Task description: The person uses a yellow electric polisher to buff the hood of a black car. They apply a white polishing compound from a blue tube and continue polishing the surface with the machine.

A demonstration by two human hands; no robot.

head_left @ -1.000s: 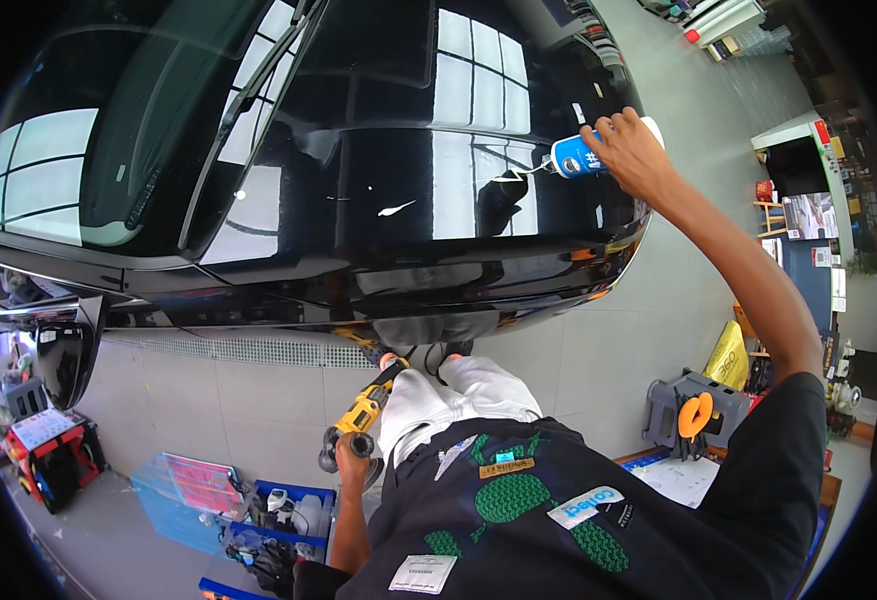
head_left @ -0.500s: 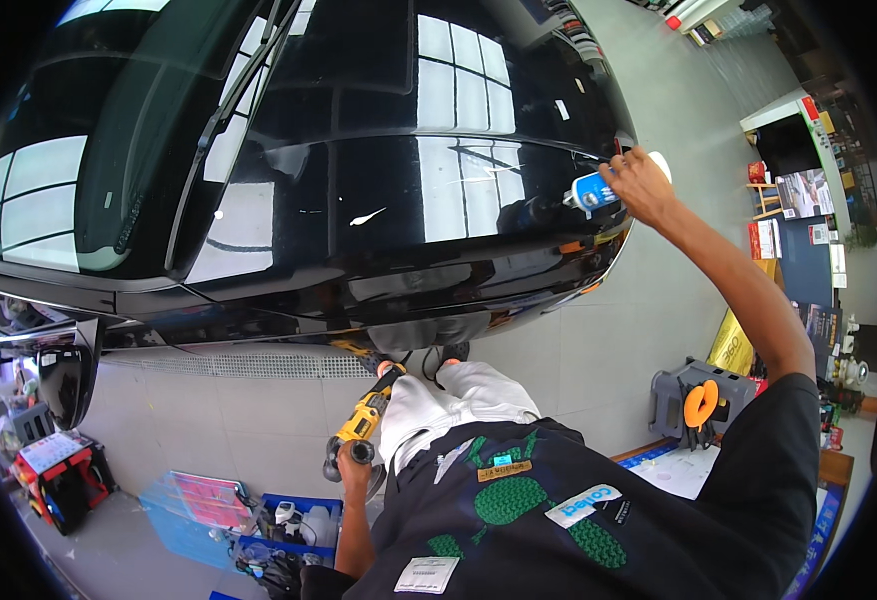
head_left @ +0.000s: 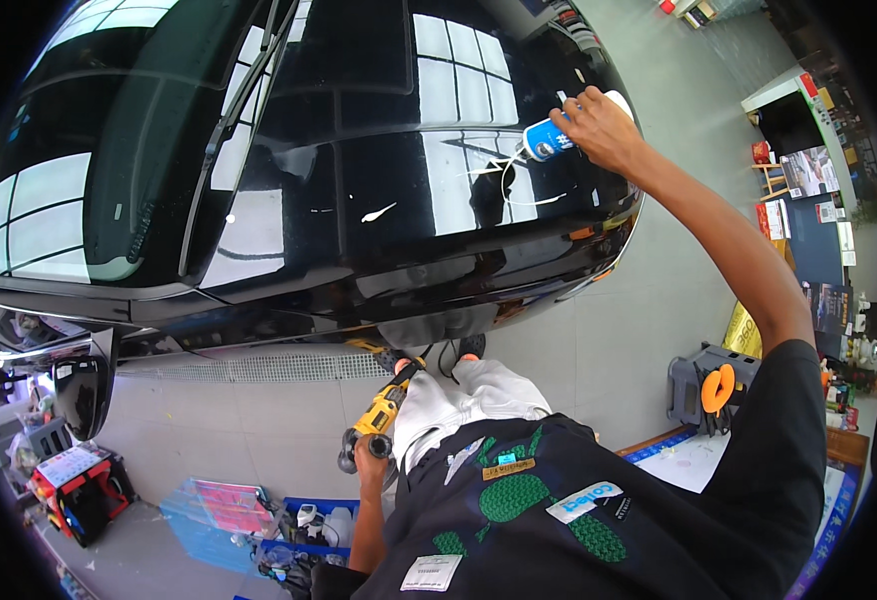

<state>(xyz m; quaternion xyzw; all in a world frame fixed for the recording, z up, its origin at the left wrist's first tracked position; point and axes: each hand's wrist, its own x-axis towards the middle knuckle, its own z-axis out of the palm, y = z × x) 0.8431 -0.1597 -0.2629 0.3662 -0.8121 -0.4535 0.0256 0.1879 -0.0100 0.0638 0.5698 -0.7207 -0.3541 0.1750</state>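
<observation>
My right hand (head_left: pixel 604 132) is closed round a white squeeze bottle with a blue label (head_left: pixel 547 140), tipped so its nozzle points down and left, just above the glossy black car hood (head_left: pixel 374 165). A thin, curved white line of liquid (head_left: pixel 537 203) lies on the paint below the nozzle, and a separate white smear (head_left: pixel 379 212) is farther left. Low beside my leg, my left hand (head_left: pixel 370 460) grips a yellow and black power polisher (head_left: pixel 381 408). The polisher's lower parts are partly hidden by the hand and my trousers.
A windscreen wiper (head_left: pixel 221 130) and side mirror (head_left: pixel 81 395) are at the left of the car. Blue bins (head_left: pixel 324 503) and a red-and-black machine (head_left: pixel 81 492) stand on the floor at lower left. At right are a grey case (head_left: pixel 694 385) and crowded shelving (head_left: pixel 809 225).
My right hand has carried the bottle left and farther over the hood. A curved white line now shows on the paint where it was before. My left hand still holds the polisher.
</observation>
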